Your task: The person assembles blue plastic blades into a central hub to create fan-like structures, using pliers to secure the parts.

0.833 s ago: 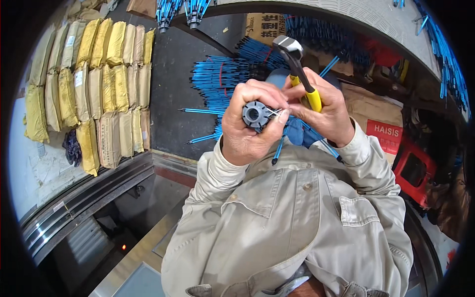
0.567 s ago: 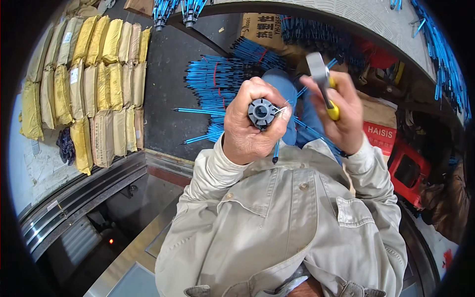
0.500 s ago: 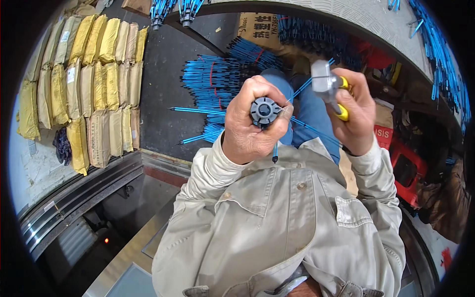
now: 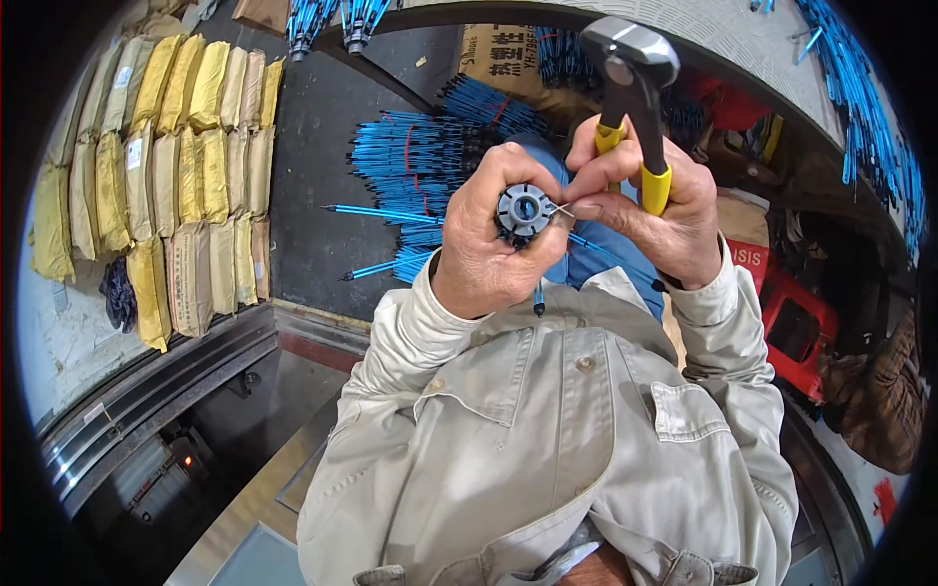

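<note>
My left hand is closed round a grey, round slotted hub, its open end facing up. Blue rods with black tips stick out below that hand on several sides. A short, thin wire stands off the hub's right edge. My right hand keeps a pair of end-cutting pincers in its grip, yellow handles in the palm and metal jaws pointing away from me. The thumb and forefinger of this hand meet at the wire's end.
Bundles of blue rods tied with red bands lie beyond my left hand. Yellow and tan packages are stacked at left. A curved table edge runs across the far side, with more blue rods on top. A red plastic object stands at right.
My right hand has moved left to the hub, and its fingertips now pinch at the wire. The pincers have swung upward, jaws away from me. My left hand stays nearly in place.
</note>
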### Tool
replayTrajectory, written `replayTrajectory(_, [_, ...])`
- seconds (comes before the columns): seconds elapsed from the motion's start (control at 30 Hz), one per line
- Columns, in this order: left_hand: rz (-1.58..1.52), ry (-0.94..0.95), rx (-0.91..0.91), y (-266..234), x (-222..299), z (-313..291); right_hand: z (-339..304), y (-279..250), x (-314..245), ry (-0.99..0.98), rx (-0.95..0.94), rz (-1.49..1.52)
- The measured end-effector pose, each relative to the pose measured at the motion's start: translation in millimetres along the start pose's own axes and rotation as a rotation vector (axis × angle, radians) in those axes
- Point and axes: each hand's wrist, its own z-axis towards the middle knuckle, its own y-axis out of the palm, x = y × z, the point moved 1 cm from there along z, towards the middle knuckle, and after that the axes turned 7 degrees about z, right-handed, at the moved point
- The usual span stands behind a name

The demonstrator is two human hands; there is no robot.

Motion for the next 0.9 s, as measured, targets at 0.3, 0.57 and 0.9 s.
replayTrajectory(0.3, [0.039, 0.016, 0.017, 3.8, -1.1, 0.1, -8.8, 3.0, -1.9, 0.012, 0.038, -0.049])
replayTrajectory(0.57, [0.110, 0.045, 0.084, 13.2, 4.3, 3.9, -21.1, 23.5, -1.0, 0.046, 0.321, -0.018])
replayTrajectory(0.9, [0.096, 0.052, 0.065, 20.6, 2.3, 1.1, -30.6, 23.5, -24.7, -0.060, 0.345, -0.470])
